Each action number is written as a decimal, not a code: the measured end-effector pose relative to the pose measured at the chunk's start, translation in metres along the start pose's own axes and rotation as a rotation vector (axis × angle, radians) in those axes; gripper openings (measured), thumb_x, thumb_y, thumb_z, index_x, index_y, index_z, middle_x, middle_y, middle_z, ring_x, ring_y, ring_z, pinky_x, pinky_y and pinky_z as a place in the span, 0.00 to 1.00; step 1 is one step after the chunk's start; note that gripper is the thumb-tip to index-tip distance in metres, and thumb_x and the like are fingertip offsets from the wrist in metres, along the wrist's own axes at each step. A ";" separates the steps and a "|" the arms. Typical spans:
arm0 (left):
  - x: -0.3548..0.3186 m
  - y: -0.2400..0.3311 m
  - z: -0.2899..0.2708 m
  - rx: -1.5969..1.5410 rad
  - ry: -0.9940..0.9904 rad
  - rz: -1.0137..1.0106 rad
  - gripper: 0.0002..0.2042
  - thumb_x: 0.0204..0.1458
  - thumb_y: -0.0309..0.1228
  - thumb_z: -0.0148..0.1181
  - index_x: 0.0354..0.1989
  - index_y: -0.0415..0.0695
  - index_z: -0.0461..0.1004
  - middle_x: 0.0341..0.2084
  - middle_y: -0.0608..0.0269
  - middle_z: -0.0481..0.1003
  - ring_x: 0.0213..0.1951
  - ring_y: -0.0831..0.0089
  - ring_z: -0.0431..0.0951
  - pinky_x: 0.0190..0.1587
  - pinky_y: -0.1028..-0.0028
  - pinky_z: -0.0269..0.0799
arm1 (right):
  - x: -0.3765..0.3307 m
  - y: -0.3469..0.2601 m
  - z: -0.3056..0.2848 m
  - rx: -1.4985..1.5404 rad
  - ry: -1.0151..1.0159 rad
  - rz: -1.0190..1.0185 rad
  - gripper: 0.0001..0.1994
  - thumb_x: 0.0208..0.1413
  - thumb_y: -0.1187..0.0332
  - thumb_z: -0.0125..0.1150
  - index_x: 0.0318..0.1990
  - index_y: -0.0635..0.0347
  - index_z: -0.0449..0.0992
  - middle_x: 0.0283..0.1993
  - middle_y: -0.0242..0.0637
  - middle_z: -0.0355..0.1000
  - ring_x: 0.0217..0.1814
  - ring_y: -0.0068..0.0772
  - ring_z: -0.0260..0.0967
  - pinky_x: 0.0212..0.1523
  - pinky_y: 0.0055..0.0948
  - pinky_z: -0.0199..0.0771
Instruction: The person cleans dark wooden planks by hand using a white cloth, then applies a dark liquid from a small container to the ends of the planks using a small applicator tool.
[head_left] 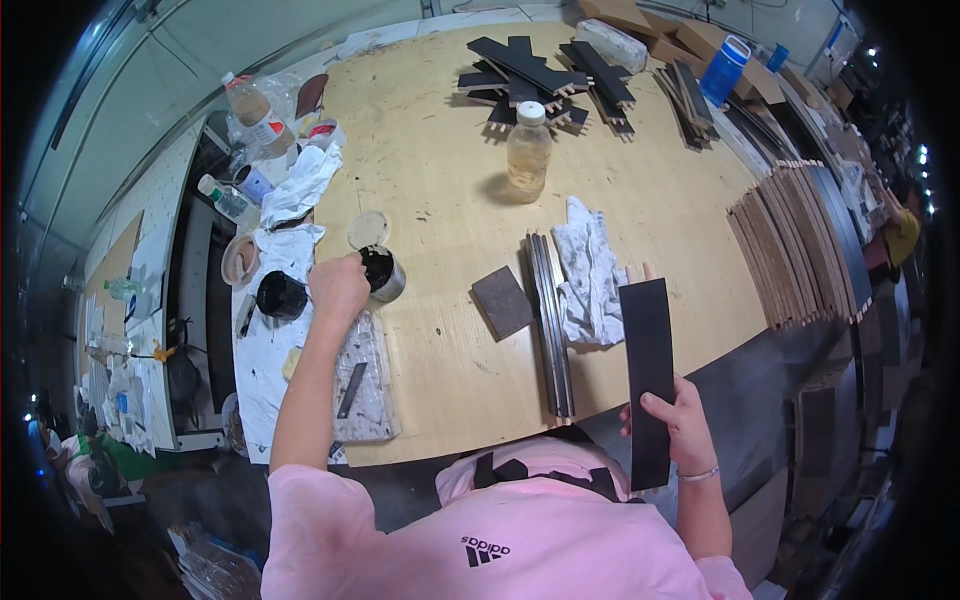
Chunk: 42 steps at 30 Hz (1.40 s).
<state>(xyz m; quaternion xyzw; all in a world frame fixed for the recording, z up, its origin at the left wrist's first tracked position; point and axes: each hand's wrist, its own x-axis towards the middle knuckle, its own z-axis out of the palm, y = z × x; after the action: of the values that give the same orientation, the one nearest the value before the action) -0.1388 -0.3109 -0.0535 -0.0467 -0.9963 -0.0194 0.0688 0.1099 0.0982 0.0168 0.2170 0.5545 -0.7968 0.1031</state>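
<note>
While holding a long flat black board with light pegs in the right hand, resting the left hand at a small silver metal can with black contents

Having the right fingers clamped on the board, with the thumb upon its face and fingertips visible past its left edge. Holding it at the near right edge of the pale yellow wooden surface, just to the right of a crumpled white cloth. Having the left fingers curled at the can's rim; cannot tell if gripping something. Seeing just behind the can a round pale lid, and to the left a round black tub. Seeing in the middle a dark brown rectangular block, near a bundle of narrow dark strips. Seeing farther away an upright clear bottle with white cap and yellowish liquid.
</note>
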 end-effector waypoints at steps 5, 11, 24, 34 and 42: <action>0.003 -0.001 0.009 0.000 -0.064 0.020 0.09 0.49 0.36 0.62 0.28 0.43 0.80 0.24 0.50 0.78 0.33 0.52 0.80 0.36 0.55 0.74 | 0.000 -0.001 0.002 -0.001 -0.005 0.002 0.14 0.56 0.76 0.59 0.49 0.71 0.69 0.37 0.43 0.74 0.34 0.33 0.76 0.31 0.33 0.83; 0.018 -0.014 0.009 -0.291 -0.230 -0.101 0.07 0.46 0.35 0.64 0.27 0.45 0.81 0.26 0.50 0.79 0.32 0.52 0.81 0.36 0.57 0.74 | -0.003 -0.001 0.001 0.001 -0.002 0.010 0.14 0.56 0.76 0.59 0.48 0.71 0.69 0.37 0.43 0.74 0.33 0.33 0.76 0.32 0.33 0.83; -0.003 0.020 -0.004 0.016 0.026 0.082 0.08 0.49 0.34 0.61 0.26 0.42 0.80 0.23 0.49 0.78 0.29 0.51 0.80 0.32 0.56 0.73 | 0.001 -0.012 0.010 0.055 -0.091 0.059 0.15 0.56 0.70 0.62 0.47 0.69 0.69 0.34 0.44 0.74 0.32 0.35 0.77 0.33 0.35 0.83; -0.006 0.013 0.000 0.031 0.053 0.146 0.06 0.47 0.31 0.61 0.25 0.43 0.79 0.22 0.51 0.78 0.27 0.52 0.80 0.31 0.56 0.73 | 0.144 0.022 0.140 0.261 -0.477 0.181 0.13 0.61 0.70 0.57 0.50 0.67 0.70 0.46 0.44 0.76 0.46 0.36 0.77 0.46 0.33 0.79; -0.008 0.009 0.008 -0.025 -0.044 0.203 0.06 0.48 0.31 0.61 0.27 0.43 0.78 0.23 0.51 0.79 0.29 0.53 0.81 0.32 0.57 0.74 | 0.228 0.101 0.196 0.194 -0.395 0.282 0.16 0.63 0.65 0.57 0.52 0.68 0.72 0.49 0.44 0.76 0.49 0.36 0.76 0.46 0.33 0.78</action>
<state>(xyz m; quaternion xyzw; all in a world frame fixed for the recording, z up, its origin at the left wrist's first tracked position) -0.1308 -0.3026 -0.0622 -0.1485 -0.9875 -0.0238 0.0479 -0.0965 -0.1031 -0.1156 0.1414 0.4087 -0.8510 0.2980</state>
